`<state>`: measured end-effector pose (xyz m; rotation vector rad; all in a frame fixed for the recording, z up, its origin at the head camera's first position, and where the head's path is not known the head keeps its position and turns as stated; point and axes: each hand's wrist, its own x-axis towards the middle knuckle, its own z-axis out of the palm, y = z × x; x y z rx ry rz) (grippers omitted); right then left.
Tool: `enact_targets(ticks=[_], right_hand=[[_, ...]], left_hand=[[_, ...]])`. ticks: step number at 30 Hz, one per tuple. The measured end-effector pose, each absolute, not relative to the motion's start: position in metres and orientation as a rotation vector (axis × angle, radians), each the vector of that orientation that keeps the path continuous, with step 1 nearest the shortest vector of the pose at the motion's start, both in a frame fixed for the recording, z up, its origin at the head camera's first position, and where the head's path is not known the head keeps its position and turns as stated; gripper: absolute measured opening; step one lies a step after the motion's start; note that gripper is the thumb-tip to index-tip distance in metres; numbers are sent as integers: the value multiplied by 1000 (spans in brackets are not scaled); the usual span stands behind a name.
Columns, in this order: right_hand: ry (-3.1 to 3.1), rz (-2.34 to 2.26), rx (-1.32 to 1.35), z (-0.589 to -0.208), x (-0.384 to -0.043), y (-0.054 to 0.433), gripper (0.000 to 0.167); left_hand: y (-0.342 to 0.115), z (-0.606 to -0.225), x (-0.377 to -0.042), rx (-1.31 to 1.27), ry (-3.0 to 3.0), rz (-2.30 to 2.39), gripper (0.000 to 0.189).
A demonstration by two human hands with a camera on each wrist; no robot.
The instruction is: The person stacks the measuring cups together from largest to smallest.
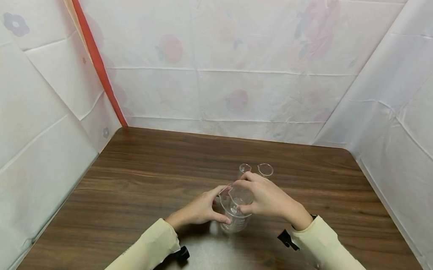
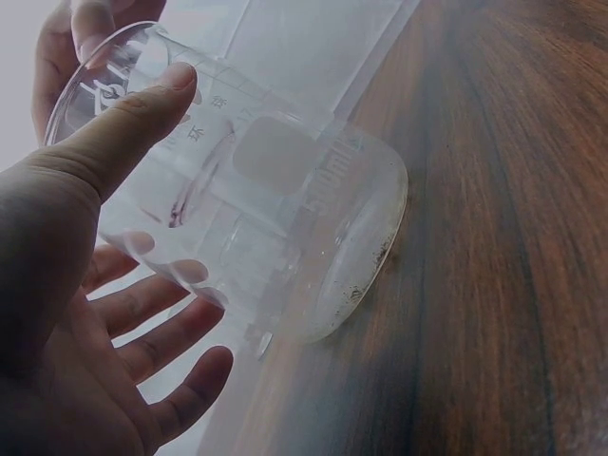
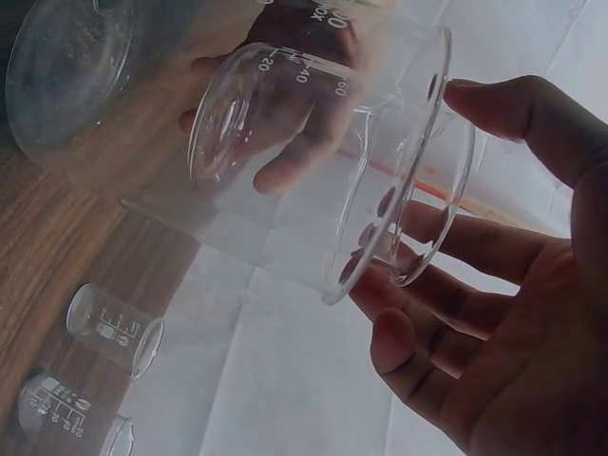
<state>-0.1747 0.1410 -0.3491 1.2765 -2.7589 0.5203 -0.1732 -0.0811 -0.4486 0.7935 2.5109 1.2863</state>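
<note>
A large clear glass beaker (image 1: 237,226) stands on the table, with a 500 ml mark on its wall in the left wrist view. My left hand (image 1: 201,208) holds it from the left, thumb on the near side and fingers spread round the far side. Inside its mouth sits a smaller glass beaker (image 3: 223,142) with 20, 40 and 60 marks. My right hand (image 1: 268,198) grips this smaller beaker near its rim, thumb and fingers on opposite sides. Its base hangs above the large beaker's bottom, and its rim stands slightly out of the mouth.
Behind the right hand stand two more small beakers, a narrower one (image 1: 245,168) and a wider one (image 1: 265,169). The dark wooden table (image 1: 140,180) meets white patterned sheeting (image 1: 212,96) at the back and sides. A red strip (image 1: 93,49) runs down the back left corner.
</note>
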Motion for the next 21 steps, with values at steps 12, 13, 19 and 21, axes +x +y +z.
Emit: enact_targets(ticks=[12,13,19,21], right_hand=[[-2778,436,1343,-352,-176,139,50],[-2784,434,1345,-352,-176,139,50],[-2798,404,1355,-353,-176,138,50],[-2795,393,1360,-353,-176,138,50]], left_hand=[[-80,-450,-173,781,2495,1312,84],[-80,-450,-173,781,2495,1311,84],[-80,-450,-174,774,2509,1302,85],[-80,-450,-174,770,2512,1298,86]])
